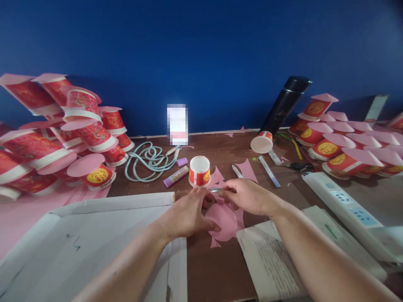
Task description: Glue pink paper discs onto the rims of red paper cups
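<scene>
A round piece of pink paper (223, 221) lies on the brown table among pink offcuts. My left hand (189, 214) arches over its left side, thumb and fingers spread apart, the thumb resting on the paper. From the right, my right hand (250, 197) pinches a small silvery metal tool (215, 189); too little of it shows to tell its kind. The tool's far end reaches the left fingertips. Just beyond both hands stands a red and white paper cup (200, 172), open end up. A white pen (237, 171) lies beside a pink scrap (248, 170).
Red cups with pink paper discs pile up at left (85, 134) and right (333, 147). A glue stick (176, 176), a pale blue cable (141, 163) and a black flask (285, 102) are behind. Cardboard (94, 251), a power strip (349, 209) and a printed packet (267, 256) flank my arms.
</scene>
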Demonstrator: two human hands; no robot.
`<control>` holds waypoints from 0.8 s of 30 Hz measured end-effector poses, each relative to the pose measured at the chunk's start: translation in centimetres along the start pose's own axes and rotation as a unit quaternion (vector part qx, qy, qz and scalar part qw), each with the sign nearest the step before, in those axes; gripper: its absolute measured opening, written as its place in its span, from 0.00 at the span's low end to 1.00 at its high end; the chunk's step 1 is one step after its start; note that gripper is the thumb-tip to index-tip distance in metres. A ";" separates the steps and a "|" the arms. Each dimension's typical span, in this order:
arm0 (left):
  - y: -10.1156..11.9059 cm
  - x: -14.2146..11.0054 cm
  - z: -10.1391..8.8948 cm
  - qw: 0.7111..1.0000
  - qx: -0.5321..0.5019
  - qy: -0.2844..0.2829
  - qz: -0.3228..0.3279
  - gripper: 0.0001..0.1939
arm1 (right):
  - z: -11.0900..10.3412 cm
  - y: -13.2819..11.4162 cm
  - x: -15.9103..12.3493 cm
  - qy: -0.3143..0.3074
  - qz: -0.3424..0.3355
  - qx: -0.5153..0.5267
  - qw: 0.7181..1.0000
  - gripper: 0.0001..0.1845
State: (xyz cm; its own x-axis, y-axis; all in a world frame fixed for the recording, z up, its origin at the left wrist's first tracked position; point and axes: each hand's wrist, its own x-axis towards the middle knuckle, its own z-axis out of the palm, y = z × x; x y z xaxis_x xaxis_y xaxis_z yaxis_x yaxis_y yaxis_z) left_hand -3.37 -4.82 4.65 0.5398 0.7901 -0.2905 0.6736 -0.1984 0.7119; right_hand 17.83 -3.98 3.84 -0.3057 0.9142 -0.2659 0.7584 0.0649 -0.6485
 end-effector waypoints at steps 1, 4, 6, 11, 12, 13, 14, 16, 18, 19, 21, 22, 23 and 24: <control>0.1 -0.1 0.0 1.000 0.012 -0.006 0.006 0.32 | -0.1 -0.2 0.0 -0.003 0.002 0.012 1.000 0.22; 0.4 -0.6 0.2 0.998 0.059 -0.019 0.024 0.40 | -0.3 -0.6 -0.2 -0.015 0.012 0.041 0.999 0.24; 0.7 -0.8 0.4 0.996 0.078 -0.025 0.034 0.44 | -0.3 -0.9 -0.2 -0.019 0.016 0.048 0.999 0.25; 0.8 -0.8 0.7 0.995 0.095 -0.021 0.033 0.43 | -0.1 -1.2 -0.3 -0.011 0.026 0.027 0.999 0.27; 0.8 -0.8 0.7 0.995 0.097 -0.019 0.030 0.42 | -0.1 -1.2 -0.3 -0.010 0.026 0.023 0.999 0.27; 0.9 -0.8 0.7 0.995 0.099 -0.018 0.028 0.40 | -0.1 -1.2 -0.3 -0.009 0.025 0.019 0.999 0.27; 0.9 -0.8 0.6 0.995 0.100 -0.017 0.027 0.38 | 0.0 -1.2 -0.3 -0.008 0.023 0.016 1.000 0.27; 0.9 -0.8 0.6 0.994 0.101 -0.015 0.029 0.36 | 0.0 -1.2 -0.2 -0.005 0.021 0.009 1.000 0.27; 0.8 -0.8 0.6 0.994 0.103 -0.014 0.034 0.34 | 0.0 -1.2 -0.2 -0.004 0.019 0.003 1.000 0.27; 0.8 -0.8 0.6 0.994 0.104 -0.015 0.037 0.33 | 0.1 -1.2 -0.2 -0.006 0.019 0.002 1.000 0.27; 0.7 -0.7 0.6 0.993 0.107 -0.014 0.040 0.31 | 0.1 -1.1 -0.2 -0.015 0.020 0.008 1.000 0.27; 0.7 -0.7 0.6 0.993 0.110 -0.014 0.040 0.30 | 0.1 -1.2 -0.2 -0.023 0.022 0.012 0.999 0.28; 0.7 -0.7 0.6 0.993 0.112 -0.014 0.038 0.29 | 0.1 -1.2 -0.2 -0.032 0.024 0.016 0.999 0.28; 0.7 -0.7 0.6 0.993 0.114 -0.014 0.036 0.28 | 0.1 -1.2 -0.2 -0.040 0.024 0.020 0.999 0.29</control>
State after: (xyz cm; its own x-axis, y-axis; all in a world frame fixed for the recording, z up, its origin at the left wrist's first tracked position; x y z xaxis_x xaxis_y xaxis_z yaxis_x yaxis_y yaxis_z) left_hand -2.95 -5.86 4.96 0.6031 0.7527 -0.2642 0.7275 -0.3832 0.5691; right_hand 16.91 -4.28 4.60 -0.3156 0.8806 -0.3534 0.7500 0.0034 -0.6614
